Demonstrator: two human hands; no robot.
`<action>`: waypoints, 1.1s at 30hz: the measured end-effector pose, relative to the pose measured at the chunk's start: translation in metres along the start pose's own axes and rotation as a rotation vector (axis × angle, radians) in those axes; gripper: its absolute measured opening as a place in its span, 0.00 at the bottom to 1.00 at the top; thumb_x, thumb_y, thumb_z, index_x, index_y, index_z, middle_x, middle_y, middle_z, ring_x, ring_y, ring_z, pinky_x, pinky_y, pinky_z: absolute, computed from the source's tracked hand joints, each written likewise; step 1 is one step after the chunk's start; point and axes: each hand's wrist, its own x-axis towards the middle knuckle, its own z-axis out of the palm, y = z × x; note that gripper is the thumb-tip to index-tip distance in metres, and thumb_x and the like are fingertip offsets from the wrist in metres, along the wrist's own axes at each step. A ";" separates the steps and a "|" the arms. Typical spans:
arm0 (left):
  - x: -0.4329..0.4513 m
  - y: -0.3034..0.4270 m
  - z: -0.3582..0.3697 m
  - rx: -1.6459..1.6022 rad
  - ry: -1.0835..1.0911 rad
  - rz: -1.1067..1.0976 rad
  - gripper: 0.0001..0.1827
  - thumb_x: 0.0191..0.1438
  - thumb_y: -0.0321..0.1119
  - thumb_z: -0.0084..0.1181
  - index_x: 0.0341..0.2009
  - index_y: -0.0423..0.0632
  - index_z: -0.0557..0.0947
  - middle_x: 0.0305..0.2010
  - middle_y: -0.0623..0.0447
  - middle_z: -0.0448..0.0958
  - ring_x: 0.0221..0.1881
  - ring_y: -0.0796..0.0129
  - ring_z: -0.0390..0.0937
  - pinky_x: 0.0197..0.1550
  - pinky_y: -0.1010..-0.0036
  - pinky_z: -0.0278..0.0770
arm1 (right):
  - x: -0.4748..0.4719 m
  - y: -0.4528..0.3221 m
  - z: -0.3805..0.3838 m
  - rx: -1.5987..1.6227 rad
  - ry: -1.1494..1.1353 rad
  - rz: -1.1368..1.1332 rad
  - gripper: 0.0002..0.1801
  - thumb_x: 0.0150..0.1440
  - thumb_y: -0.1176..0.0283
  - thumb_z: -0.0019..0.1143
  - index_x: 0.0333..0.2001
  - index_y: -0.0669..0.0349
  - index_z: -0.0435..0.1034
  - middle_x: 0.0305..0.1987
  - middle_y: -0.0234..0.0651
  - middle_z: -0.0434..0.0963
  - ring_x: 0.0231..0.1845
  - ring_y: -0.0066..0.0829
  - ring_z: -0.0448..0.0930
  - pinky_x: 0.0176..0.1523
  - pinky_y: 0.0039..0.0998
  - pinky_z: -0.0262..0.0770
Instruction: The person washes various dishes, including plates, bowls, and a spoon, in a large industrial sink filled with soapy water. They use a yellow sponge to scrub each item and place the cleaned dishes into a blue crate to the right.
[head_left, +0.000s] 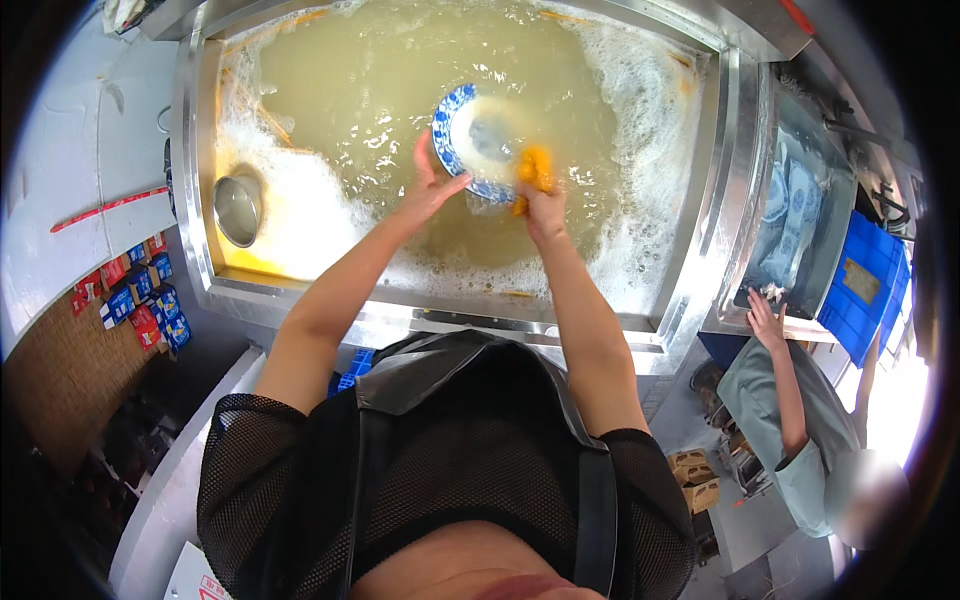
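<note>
A white plate with a blue patterned rim (451, 135) is tilted at the surface of the cloudy water in a large steel sink (442, 319). My left hand (435, 180) grips the plate's near left edge, thumb over the rim. In my right hand (546, 214) is an orange scrubbing cloth (535, 169), pressed near the plate's right side and blurred. Part of the plate's far right side is blurred or under water.
A steel pot (237, 211) sits among white foam in the sink's left corner. On the right, a second basin (819, 240) contains blue-patterned dishes (789, 214) under water. A co-worker's hand (765, 319) rests at its near edge, beside a blue plastic crate (862, 281).
</note>
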 end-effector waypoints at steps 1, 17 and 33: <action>0.002 0.010 -0.008 0.239 -0.096 0.126 0.37 0.50 0.36 0.60 0.62 0.52 0.57 0.63 0.50 0.60 0.68 0.59 0.48 0.65 0.60 0.54 | -0.008 -0.016 0.003 -0.008 -0.003 -0.006 0.29 0.45 0.88 0.55 0.52 0.59 0.61 0.42 0.35 0.73 0.35 0.29 0.77 0.29 0.29 0.78; -0.003 0.029 -0.031 0.011 -0.318 -0.051 0.17 0.58 0.36 0.51 0.50 0.41 0.75 0.47 0.52 0.77 0.46 0.67 0.75 0.46 0.70 0.74 | 0.023 -0.066 -0.091 -0.269 0.287 -0.456 0.17 0.54 0.72 0.57 0.47 0.61 0.65 0.41 0.30 0.74 0.37 0.23 0.75 0.38 0.25 0.74; -0.027 -0.018 -0.036 -0.567 -0.162 -0.343 0.14 0.56 0.28 0.52 0.48 0.45 0.74 0.45 0.52 0.76 0.46 0.66 0.75 0.51 0.68 0.73 | -0.045 -0.026 0.113 -1.280 -0.341 -1.101 0.17 0.53 0.65 0.50 0.46 0.58 0.69 0.58 0.34 0.66 0.61 0.37 0.63 0.63 0.49 0.50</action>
